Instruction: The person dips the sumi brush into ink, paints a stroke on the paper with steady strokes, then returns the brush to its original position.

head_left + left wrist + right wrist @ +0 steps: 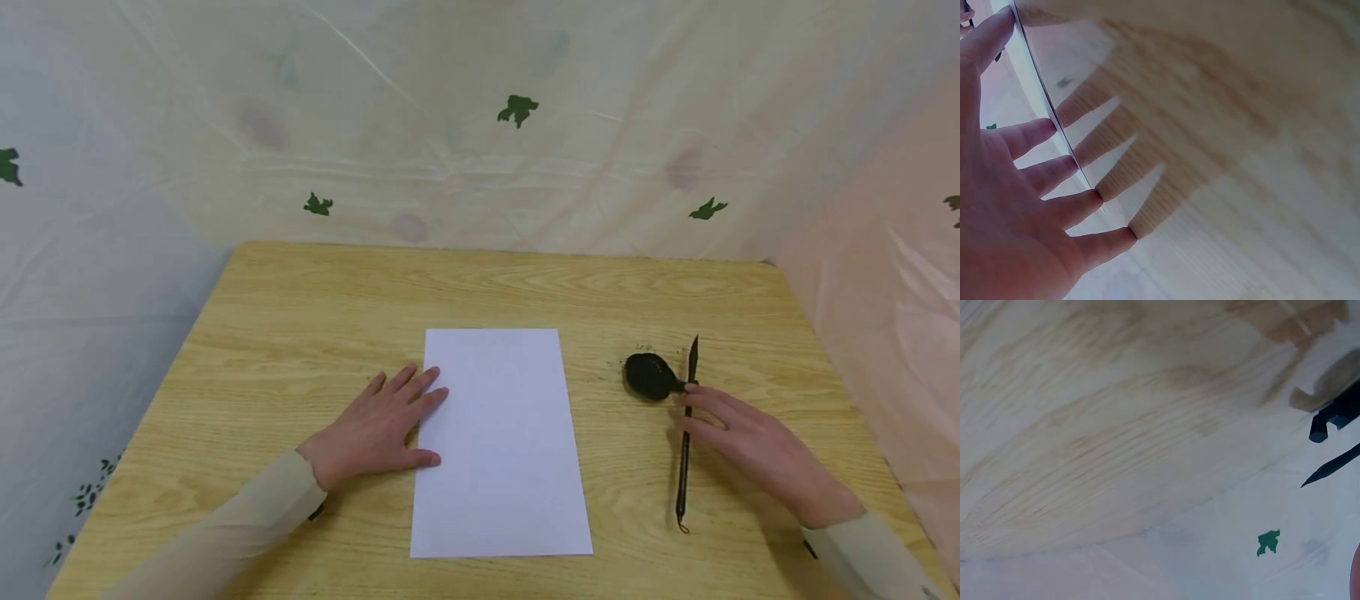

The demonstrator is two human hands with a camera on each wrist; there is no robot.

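Flat white paper (498,467), left of pointed dark brush (684,471) beside round black dish (648,376).

Sheet (498,450): paper, smooth, matt. Beneath the sheet, tabletop (300,308): wood-grained, smooth, reflective. Right of the sheet, dish (649,376): slight gloss. Beyond the sheet, backdrop (450,125): creased, plastic-looking, soft sheen. Left of the sheet, sleeve (247,525): matt cloth.

Leaves room along yellow wood-grain tabletop (487,287) beyond the flat white rectangular paper (498,450), and between it and the round black dish (649,377). Blocked leftward by spread left hand (375,433), rightward by right hand (765,450) over slim black brush (683,479); hard to judge any gap beneath.
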